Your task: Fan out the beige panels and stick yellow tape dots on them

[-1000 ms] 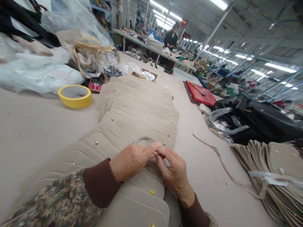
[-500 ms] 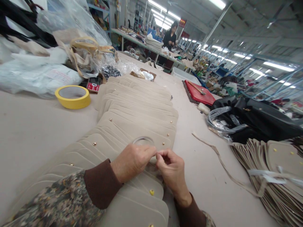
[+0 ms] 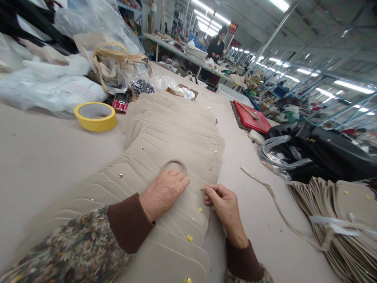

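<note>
A long overlapping row of beige leather flaps (image 3: 173,133) with small gold studs runs up the table. My left hand (image 3: 163,190) lies on one flap, fingers curled down, just below a clear tape ring (image 3: 174,165). My right hand (image 3: 222,202) pinches at a small gold stud (image 3: 202,188) on the flap's right edge. Whether a loose piece sits between those fingertips is too small to see.
A yellow tape roll (image 3: 96,116) and a red calculator (image 3: 120,103) lie far left by plastic bags (image 3: 88,47). A red board (image 3: 250,118), black bags (image 3: 318,151) and a second flap stack (image 3: 338,220) are at the right. A person (image 3: 216,45) stands at a far table.
My hands, pinched together over the flaps before, have drawn apart. The left now rests flat-down on the flap and the right has moved to the stud at its right edge.
</note>
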The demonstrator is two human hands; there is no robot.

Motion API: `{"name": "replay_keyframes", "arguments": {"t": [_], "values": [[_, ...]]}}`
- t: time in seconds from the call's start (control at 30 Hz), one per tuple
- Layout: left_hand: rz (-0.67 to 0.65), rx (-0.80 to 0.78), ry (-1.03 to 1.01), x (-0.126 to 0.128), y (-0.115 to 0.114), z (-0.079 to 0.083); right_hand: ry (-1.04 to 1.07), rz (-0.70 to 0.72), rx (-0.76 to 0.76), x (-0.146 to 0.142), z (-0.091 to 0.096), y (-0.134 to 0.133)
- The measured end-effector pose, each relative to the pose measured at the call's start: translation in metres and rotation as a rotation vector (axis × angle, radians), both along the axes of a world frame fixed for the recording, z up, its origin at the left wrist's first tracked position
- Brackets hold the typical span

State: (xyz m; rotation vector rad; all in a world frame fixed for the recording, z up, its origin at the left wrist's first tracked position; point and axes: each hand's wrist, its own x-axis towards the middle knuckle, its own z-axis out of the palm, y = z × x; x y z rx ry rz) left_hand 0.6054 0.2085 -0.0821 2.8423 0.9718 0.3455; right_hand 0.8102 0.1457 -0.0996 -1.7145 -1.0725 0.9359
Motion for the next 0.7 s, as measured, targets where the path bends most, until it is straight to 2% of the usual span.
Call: {"name": "replay_keyframes", "arguments": {"t": [0.2, 0.37, 0.5, 0.6, 0.7], "values": [[-0.01, -0.026, -0.015, -0.001, 0.0, 0.002, -0.212, 0.091, -0.065, 0.001, 0.0, -0.003], [0.002, -0.025, -0.011, -0.001, 0.001, 0.0, -0.516, 0.169, 0.07, -0.004, -0.001, -0.002], [0.0, -0.033, -0.018, -0.001, 0.0, -0.001, -0.683, 0.181, 0.144, -0.009, -0.004, 0.001], [0.001, -0.036, -0.027, -0.002, 0.0, -0.001, -0.716, 0.181, 0.177, -0.01, -0.007, 0.002], [0.001, -0.041, -0.036, -0.002, 0.0, -0.002, -0.603, 0.091, 0.133, -0.007, -0.008, 0.001]]}}
